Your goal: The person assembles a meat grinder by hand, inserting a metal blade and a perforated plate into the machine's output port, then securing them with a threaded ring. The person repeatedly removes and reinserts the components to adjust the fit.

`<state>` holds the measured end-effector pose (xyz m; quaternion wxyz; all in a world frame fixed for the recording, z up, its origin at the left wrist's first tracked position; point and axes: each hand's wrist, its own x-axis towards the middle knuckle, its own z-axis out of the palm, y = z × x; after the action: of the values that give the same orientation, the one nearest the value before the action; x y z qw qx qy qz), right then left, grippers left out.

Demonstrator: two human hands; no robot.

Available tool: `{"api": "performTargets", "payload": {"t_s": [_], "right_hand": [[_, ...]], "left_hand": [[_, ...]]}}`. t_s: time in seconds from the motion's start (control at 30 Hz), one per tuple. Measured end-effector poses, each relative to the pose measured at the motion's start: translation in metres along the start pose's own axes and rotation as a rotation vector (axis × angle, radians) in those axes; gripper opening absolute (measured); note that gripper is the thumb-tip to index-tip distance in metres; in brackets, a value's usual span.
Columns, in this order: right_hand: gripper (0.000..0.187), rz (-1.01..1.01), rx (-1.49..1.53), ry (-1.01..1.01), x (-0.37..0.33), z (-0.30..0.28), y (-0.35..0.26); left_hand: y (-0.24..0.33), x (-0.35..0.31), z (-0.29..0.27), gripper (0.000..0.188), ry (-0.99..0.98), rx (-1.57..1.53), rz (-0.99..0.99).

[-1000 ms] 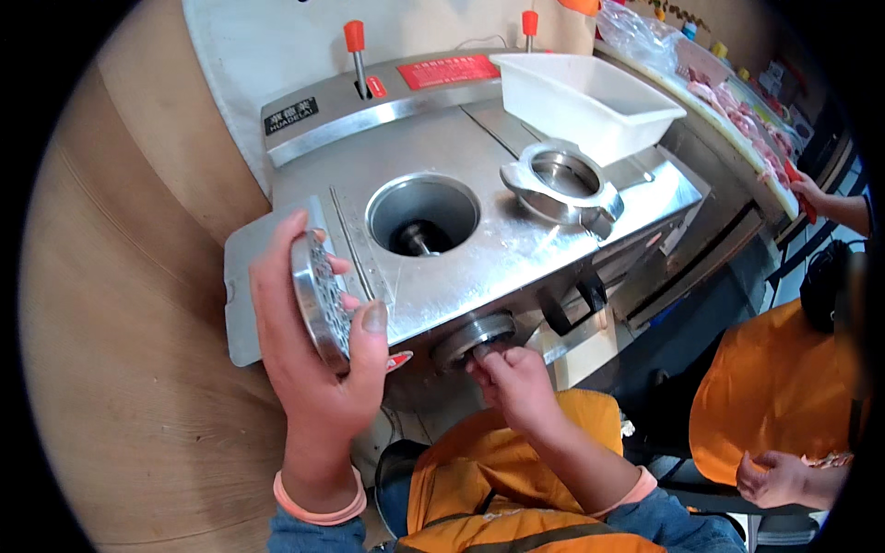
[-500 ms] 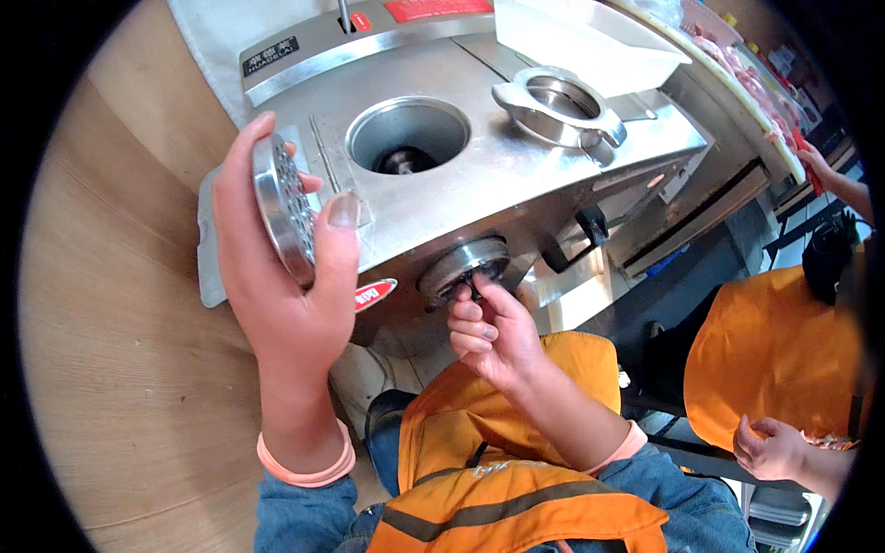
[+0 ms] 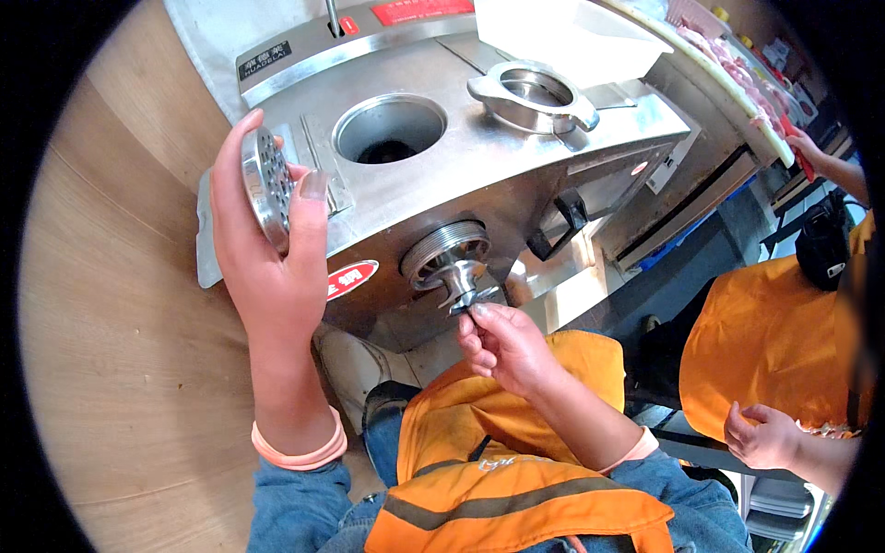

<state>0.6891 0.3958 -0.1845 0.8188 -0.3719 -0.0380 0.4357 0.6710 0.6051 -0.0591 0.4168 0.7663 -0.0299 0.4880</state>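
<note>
A steel meat grinder (image 3: 392, 217) stands in front of me, its round feed opening on top showing a dark inside. My left hand (image 3: 281, 295), raised at the grinder's left end, grips a perforated grinder plate (image 3: 266, 189) on edge between thumb and fingers. Out of the threaded outlet (image 3: 433, 251) on the near face sticks a shiny feed screw (image 3: 458, 276), with a bladed cutter at its tip. My right hand (image 3: 516, 348) pinches this tip between thumb and fingertips. How much of the screw is still inside is hidden.
On the grinder's top lie a steel ring nut (image 3: 535, 97) with lugs and a white tray (image 3: 572, 41). A black handle (image 3: 560, 224) juts from the front. At far right, raw meat (image 3: 728, 69) lies beside a board; other people's hands (image 3: 765, 438) are nearby.
My right hand has drawn the feed screw outward, toward me, so its end now shows beyond the outlet. My left hand still holds the plate, nearly in place.
</note>
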Motion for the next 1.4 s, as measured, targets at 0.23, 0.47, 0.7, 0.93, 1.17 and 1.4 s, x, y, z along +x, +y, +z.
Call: {"api": "performTargets", "payload": {"t_s": [0.23, 0.47, 0.7, 0.93, 1.17, 1.4], "right_hand": [[0.025, -0.145, -0.147, 0.049, 0.001, -0.005, 0.011], [0.027, -0.074, -0.178, 0.11, 0.004, 0.008, -0.006], [0.027, 0.058, -0.127, 0.156, -0.003, 0.029, -0.017], [0.027, -0.077, -0.129, 0.255, 0.009, 0.028, -0.009], [0.027, -0.231, -0.107, 0.202, 0.019, 0.012, 0.011], [0.027, -0.258, -0.079, 0.199, 0.019, 0.016, 0.015]], "left_hand": [[0.001, 0.0, -0.002, 0.043, -0.01, -0.005, -0.041], [0.004, 0.001, -0.007, 0.046, -0.028, -0.056, -0.081], [0.007, 0.003, -0.013, 0.053, -0.074, -0.019, -0.05], [0.009, 0.003, -0.011, 0.058, -0.04, -0.219, -0.233], [0.007, 0.003, -0.008, 0.067, -0.04, -0.228, -0.22], [0.001, -0.001, -0.009, 0.073, -0.067, -0.191, -0.212]]}}
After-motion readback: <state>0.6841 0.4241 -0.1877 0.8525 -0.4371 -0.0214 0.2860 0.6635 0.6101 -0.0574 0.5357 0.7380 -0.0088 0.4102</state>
